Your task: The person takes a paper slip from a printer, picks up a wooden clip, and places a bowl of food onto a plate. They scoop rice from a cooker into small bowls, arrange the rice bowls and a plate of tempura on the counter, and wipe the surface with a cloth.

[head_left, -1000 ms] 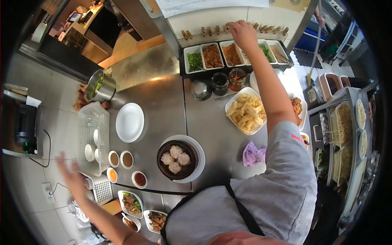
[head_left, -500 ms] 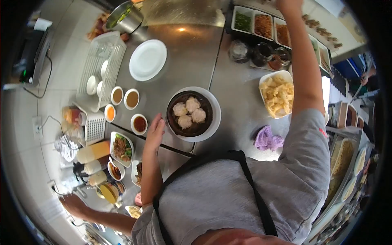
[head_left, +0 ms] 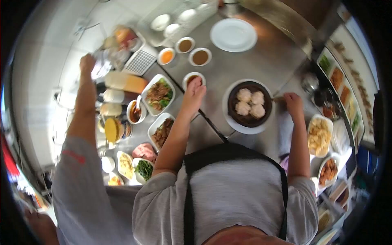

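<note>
My left hand (head_left: 193, 98) is open, fingers stretched out, over the counter left of the steamer. Its fingertips overlap a small white bowl of dark red sauce (head_left: 190, 76) in this view. Four pale dumplings (head_left: 250, 103) sit in a dark round steamer basket (head_left: 250, 121), which stands on a white plate (head_left: 228, 118). Just right of that plate, my right hand (head_left: 294, 105) is closed with the fingers curled. A small brownish thing (head_left: 279, 99) shows at its fingers, pointing toward the basket; I cannot tell what it is.
A co-worker's arm (head_left: 83, 98) reaches along the left past bottles (head_left: 126, 81). Dishes of meat and greens (head_left: 159, 94) line the left side. Sauce cups (head_left: 200, 57) and a white plate (head_left: 233, 35) stand behind. Fried food (head_left: 320, 135) and topping trays (head_left: 337, 77) are right.
My right hand has come back from the topping trays to beside the plate. My left hand has moved off the plate's edge to the sauce bowl. The view has turned.
</note>
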Demonstrator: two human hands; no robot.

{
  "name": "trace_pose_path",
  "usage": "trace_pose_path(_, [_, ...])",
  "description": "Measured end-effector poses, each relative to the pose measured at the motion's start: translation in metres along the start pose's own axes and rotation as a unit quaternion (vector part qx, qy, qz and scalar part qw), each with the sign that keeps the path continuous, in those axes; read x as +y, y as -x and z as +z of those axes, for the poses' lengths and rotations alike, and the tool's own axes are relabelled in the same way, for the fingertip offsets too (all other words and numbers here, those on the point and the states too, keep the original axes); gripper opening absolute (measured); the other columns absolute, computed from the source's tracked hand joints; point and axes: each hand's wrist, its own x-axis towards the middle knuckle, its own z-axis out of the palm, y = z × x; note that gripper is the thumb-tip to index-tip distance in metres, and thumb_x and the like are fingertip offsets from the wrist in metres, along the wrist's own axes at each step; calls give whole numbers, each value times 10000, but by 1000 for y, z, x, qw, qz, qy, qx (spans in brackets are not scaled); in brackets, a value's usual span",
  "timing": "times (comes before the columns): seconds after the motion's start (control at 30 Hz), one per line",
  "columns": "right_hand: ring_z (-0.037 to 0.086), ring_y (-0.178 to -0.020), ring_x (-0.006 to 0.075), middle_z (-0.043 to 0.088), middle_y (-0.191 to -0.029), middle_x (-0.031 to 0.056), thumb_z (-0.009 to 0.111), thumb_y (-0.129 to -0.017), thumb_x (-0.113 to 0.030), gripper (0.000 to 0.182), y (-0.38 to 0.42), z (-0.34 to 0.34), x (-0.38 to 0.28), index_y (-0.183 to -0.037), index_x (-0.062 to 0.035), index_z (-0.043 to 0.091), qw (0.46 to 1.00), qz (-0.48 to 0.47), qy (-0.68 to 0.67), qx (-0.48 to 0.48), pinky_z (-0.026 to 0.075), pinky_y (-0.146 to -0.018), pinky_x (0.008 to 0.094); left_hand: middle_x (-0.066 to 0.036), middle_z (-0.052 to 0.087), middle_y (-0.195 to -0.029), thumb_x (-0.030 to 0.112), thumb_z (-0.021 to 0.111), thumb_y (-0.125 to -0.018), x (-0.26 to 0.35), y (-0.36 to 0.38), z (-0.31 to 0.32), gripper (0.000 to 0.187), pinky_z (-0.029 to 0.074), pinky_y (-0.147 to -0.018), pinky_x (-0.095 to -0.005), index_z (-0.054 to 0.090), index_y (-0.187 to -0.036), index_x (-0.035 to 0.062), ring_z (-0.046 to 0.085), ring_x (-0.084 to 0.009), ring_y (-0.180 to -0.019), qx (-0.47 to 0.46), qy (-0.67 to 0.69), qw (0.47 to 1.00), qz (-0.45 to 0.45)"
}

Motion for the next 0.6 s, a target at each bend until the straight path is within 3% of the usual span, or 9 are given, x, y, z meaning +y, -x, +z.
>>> trace_pose_path(0.1, [559, -706, 176, 595, -752, 102, 496, -790, -254, 318, 4, 0, -3, -934, 19, 572, 992, 87, -86, -43, 423, -657, 276, -142, 457, -1124, 151, 547, -768, 0, -13, -58, 476, 381, -804, -295, 367, -1167, -36, 457, -204, -1012, 214, 64, 974, 41])
trace_pose_path(0.17, [540, -713, 145, 583, -779, 79, 488, -805, -256, 330, 5, 5, 2, -988, 14, 543, 989, 67, -131, -26, 418, -661, 255, -117, 486, -1021, 109, 537, -752, 8, -16, -100, 495, 389, -776, -273, 338, -1184, -27, 475, -176, -911, 442, -68, 894, 34])
trace_pose_path(0.23, [531, -719, 132, 575, -797, 69, 482, -814, -257, 347, 7, 6, 4, -1033, 11, 511, 984, 70, -163, -18, 414, -669, 242, -133, 487, -996, 70, 537, -726, -11, -22, -155, 519, 405, -755, -291, 310, -1179, -37, 481, -195, -886, 478, 74, 850, 209])
trace_pose_path(0.3, [531, -724, 138, 572, -807, 73, 479, -818, -260, 369, 8, 7, 5, -1069, 10, 478, 978, 96, -185, -15, 411, -679, 239, -168, 483, -1031, 57, 573, -681, 9, -13, -176, 560, 404, -778, -301, 301, -1156, -60, 480, -226, -951, 676, 87, 727, 78])
trace_pose_path(0.4, [528, -734, 138, 565, -807, 75, 471, -824, -266, 367, 11, 9, 12, -1067, 9, 471, 981, 57, -186, -7, 408, -687, 242, -186, 468, -1061, 59, 628, -620, -61, -25, -265, 597, 407, -786, -312, 324, -1115, -78, 474, -249, -984, 725, -95, 678, 75])
trace_pose_path(0.5, [528, -765, 144, 563, -837, 86, 466, -828, -271, 363, 13, 7, 6, -1055, 13, 476, 990, 44, -137, -10, 408, -696, 249, -208, 450, -1073, 95, 677, -565, -67, -34, -290, 682, 405, -801, -332, 323, -1120, -83, 481, -275, -967, 622, -20, 771, 131])
trace_pose_path(0.53, [528, -773, 143, 562, -847, 89, 464, -828, -274, 364, 13, 6, 1, -1057, 9, 476, 990, 53, -133, -19, 408, -696, 252, -240, 424, -1103, 140, 713, -533, -67, -37, -294, 737, 392, -827, -380, 327, -1117, -88, 472, -327, -976, 591, 9, 795, 135])
trace_pose_path(0.6, [527, -789, 142, 561, -867, 96, 462, -829, -280, 365, 16, 1, -6, -1061, 2, 475, 989, 77, -120, -37, 409, -695, 258, -248, 420, -1107, 170, 723, -528, -72, -42, -298, 772, 373, -853, -396, 317, -1133, -87, 461, -339, -989, 656, -25, 746, 112])
